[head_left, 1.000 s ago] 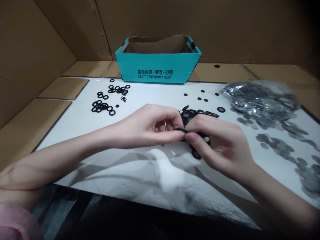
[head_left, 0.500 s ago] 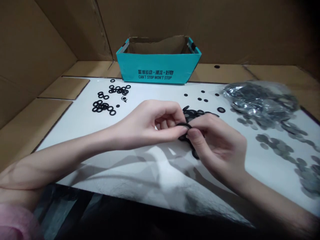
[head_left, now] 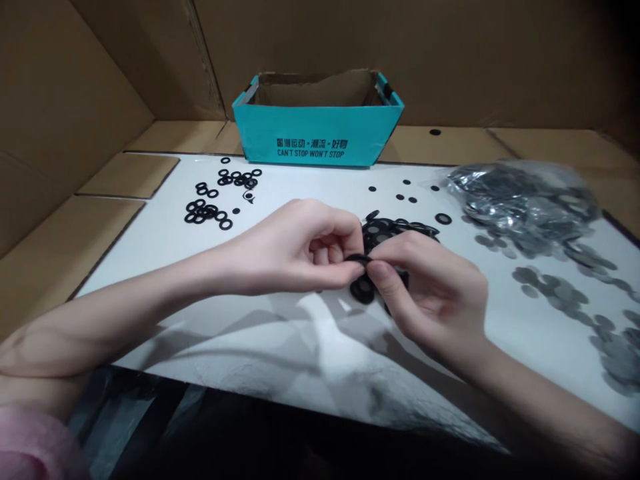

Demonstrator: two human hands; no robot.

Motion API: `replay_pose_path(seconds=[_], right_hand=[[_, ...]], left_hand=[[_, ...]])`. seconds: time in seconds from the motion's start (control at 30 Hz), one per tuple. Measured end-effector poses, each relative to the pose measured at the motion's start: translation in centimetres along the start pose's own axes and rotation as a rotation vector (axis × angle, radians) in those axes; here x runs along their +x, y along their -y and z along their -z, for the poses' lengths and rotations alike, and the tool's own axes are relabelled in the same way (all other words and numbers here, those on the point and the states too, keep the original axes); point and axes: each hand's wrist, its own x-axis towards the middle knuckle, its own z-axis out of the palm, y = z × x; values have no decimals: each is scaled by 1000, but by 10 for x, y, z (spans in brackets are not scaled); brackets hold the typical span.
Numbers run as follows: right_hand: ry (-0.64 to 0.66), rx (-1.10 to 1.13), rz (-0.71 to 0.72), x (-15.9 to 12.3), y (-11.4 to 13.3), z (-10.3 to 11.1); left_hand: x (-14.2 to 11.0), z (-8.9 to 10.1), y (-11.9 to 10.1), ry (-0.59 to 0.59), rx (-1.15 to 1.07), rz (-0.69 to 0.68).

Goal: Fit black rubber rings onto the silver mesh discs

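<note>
Between the fingertips of both hands is a black rubber ring (head_left: 358,258), seen nearly edge-on. My left hand (head_left: 305,247) pinches its left side with thumb and curled fingers. On the other side, thumb and forefinger of my right hand (head_left: 430,287) close on it. Whether a disc sits inside the ring is hidden by the fingers. Just behind and below the hands lies a pile of black rings with grey centres (head_left: 383,230), partly covered by the right hand. One such ring (head_left: 363,289) shows under the fingertips.
A turquoise box (head_left: 315,133) stands at the back. Loose black rings (head_left: 205,212) lie at left, and small black dots (head_left: 400,197) behind the pile. To the right are a clear plastic bag of discs (head_left: 520,200) and scattered grey discs (head_left: 555,291). Cardboard walls (head_left: 425,60) enclose the white tabletop (head_left: 165,260).
Both hands have shifted slightly left and down with the ring between them. More of the pile shows behind the fingers. Everything else lies as before.
</note>
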Motion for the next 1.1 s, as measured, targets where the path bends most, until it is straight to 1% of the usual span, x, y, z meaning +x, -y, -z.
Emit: replay_pose_path(seconds=[0.13,0.23,0.33,0.4,0.53,0.63,0.7,0.8,0.87,0.93,1.03,1.1], right_hand=[[-3,-25,-24,6,1,6],[17,-27,-37,10,1,11],[37,-36,-28,11,0,14],[13,-39,1,10,0,13],[-53,-37,54,6,1,7],[-70,-38,80,5,1,5],[-38,-40,89,6,0,6],[65,-21,79,10,-2,9],[95,-4,84,11,-3,10],[70,-3,104,11,-4,9],[-1,-15,146,7,-4,7],[-21,-7,143,6,-3,5]], left_hand=[[1,-6,4,-110,-38,-71],[3,-11,6,-132,-137,-97],[3,-13,5,-142,-149,-93],[2,-12,3,-123,-126,-86],[1,-7,-2,-46,-92,-16],[1,-4,-2,-50,-84,-4],[2,-5,-1,-72,-78,-16],[2,-7,2,-86,-65,-42],[2,-8,3,-82,-54,-46],[2,-9,2,-68,-51,-32],[2,-9,1,-31,-72,-2],[2,-9,2,-31,-86,-8]])
